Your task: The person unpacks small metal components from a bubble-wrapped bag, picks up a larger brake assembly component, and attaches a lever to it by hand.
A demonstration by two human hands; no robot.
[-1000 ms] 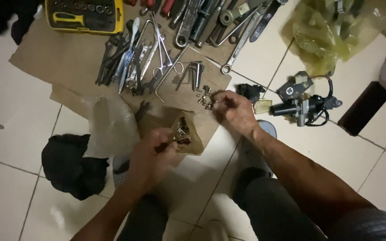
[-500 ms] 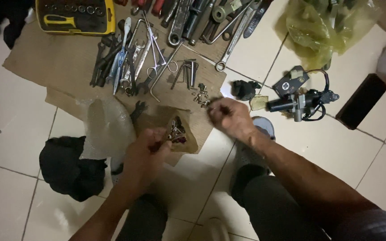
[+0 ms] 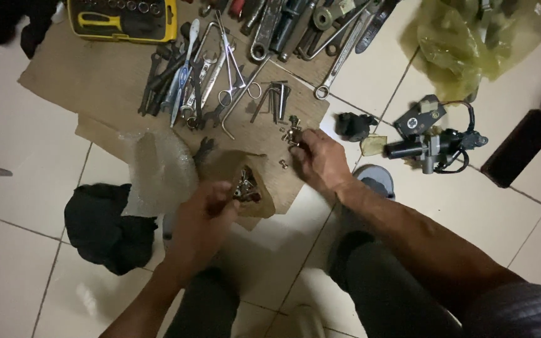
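My left hand (image 3: 205, 216) grips the near edge of a small brown paper bag (image 3: 259, 199) that lies open on the cardboard, with metal screws and bolts (image 3: 245, 186) showing inside it. My right hand (image 3: 320, 159) rests on the cardboard with its fingertips pinching at a little pile of loose bolts (image 3: 291, 133). One bolt (image 3: 282, 164) lies apart, just left of that hand. The fingertips hide what they pinch.
Wrenches, pliers and scissors (image 3: 201, 75) lie spread over the cardboard sheet (image 3: 89, 81). A yellow socket case (image 3: 123, 19) is at the top left, a clear plastic bag (image 3: 158, 169) and black cloth (image 3: 104, 225) at left, a wired motor part (image 3: 430, 141) and yellow-green bag (image 3: 464, 44) at right.
The view has shifted slightly. My right hand has stayed at the loose bolts, its fingers closing on them. My left hand has kept hold of the paper bag.
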